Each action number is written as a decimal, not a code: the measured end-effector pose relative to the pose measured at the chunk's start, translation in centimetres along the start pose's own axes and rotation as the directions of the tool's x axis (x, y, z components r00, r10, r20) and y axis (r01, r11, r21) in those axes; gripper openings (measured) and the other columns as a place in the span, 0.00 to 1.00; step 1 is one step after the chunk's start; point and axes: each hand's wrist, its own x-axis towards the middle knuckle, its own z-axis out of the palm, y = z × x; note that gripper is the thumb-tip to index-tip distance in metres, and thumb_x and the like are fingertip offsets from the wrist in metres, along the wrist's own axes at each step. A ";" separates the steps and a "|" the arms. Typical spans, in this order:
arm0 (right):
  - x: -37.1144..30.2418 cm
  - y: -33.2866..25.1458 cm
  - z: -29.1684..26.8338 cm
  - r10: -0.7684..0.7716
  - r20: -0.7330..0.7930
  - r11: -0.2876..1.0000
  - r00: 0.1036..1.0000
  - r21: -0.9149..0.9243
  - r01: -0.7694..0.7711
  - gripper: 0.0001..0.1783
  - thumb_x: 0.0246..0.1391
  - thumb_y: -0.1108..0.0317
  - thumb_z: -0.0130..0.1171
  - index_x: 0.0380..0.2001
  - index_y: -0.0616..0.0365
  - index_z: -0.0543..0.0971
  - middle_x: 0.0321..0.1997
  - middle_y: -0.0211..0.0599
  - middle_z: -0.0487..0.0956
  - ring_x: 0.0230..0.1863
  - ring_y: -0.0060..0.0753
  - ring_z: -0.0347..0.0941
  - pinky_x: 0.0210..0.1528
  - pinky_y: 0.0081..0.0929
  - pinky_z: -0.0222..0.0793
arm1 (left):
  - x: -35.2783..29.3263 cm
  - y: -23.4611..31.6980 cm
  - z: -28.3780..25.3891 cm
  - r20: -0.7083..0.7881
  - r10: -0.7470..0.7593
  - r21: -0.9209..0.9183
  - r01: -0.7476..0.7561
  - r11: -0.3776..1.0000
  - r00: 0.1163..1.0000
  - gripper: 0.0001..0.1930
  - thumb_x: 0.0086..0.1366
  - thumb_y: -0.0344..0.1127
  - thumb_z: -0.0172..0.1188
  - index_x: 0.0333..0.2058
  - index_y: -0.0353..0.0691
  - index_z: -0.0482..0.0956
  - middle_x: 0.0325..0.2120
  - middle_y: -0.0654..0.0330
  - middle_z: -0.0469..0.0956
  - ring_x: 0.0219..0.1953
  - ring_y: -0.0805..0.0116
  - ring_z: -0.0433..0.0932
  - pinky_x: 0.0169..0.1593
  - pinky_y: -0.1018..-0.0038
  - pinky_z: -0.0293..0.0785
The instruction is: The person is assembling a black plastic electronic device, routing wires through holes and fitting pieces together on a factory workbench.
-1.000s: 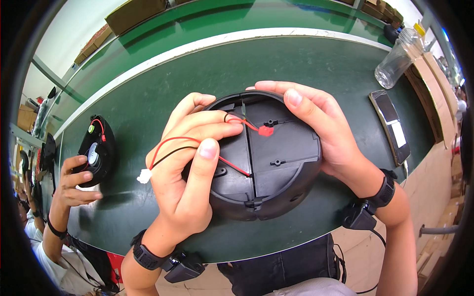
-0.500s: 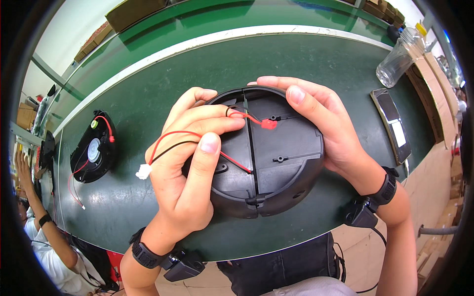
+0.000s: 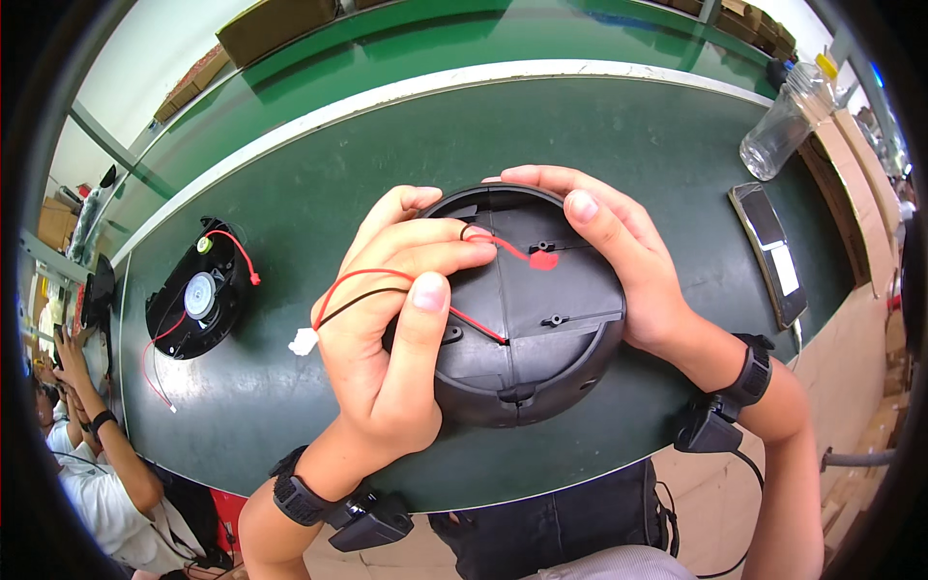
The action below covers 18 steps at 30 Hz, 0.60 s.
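Above the table, a round black plastic housing [image 3: 565, 295] made of two halves is held between my hands. My left hand [image 3: 387, 329] grips its left side, with the fingers laid over the inner face. My right hand [image 3: 633, 256] wraps round the right rim, thumb on the upper edge. The seam between the halves looks closed. A red and black cable with a red connector [image 3: 543, 260] lies across the right half. Another red and black cable leaves the seam and loops over my left hand to a white connector [image 3: 303, 341].
On the green table [image 3: 319, 184] at left lies a black shell [image 3: 174, 333] with a round speaker [image 3: 200, 294] and red wires. At right are a phone [image 3: 770, 256], a clear bottle [image 3: 781, 126] and a cardboard box [image 3: 849, 193]. A co-worker's arm [image 3: 116, 454] shows far left.
The two halves have come together, and the gap at the seam has shut. My left hand has shifted right, and the red connector sits slightly lower and further right.
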 end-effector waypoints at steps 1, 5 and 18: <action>0.0 0.1 0.1 -0.006 0.003 1.000 1.000 0.004 0.006 0.21 0.65 0.58 0.49 0.52 0.64 0.72 0.46 0.37 0.78 0.46 0.21 0.73 0.48 0.20 0.71 | -0.1 -0.1 -0.1 0.002 0.005 -0.017 -0.005 1.000 1.000 0.11 0.62 0.25 0.47 0.28 0.26 0.79 0.31 0.49 0.82 0.38 0.56 0.79 0.57 0.51 0.64; -0.2 0.4 0.2 -0.014 0.018 1.000 1.000 0.005 0.014 0.23 0.65 0.55 0.47 0.52 0.63 0.72 0.48 0.37 0.77 0.47 0.23 0.73 0.50 0.21 0.70 | -0.3 0.0 -0.1 0.003 0.008 -0.037 -0.008 0.999 1.000 0.12 0.61 0.27 0.47 0.30 0.25 0.79 0.31 0.49 0.82 0.38 0.56 0.79 0.56 0.50 0.64; 1.0 1.1 -0.9 -0.088 0.038 0.996 0.995 -0.023 0.089 0.33 0.61 0.52 0.36 0.58 0.70 0.67 0.61 0.49 0.70 0.61 0.38 0.66 0.66 0.33 0.57 | -0.5 -0.6 1.1 -0.160 -0.109 -0.145 0.085 0.986 0.981 0.31 0.52 0.46 0.52 0.49 0.25 0.73 0.49 0.40 0.74 0.53 0.50 0.73 0.58 0.62 0.66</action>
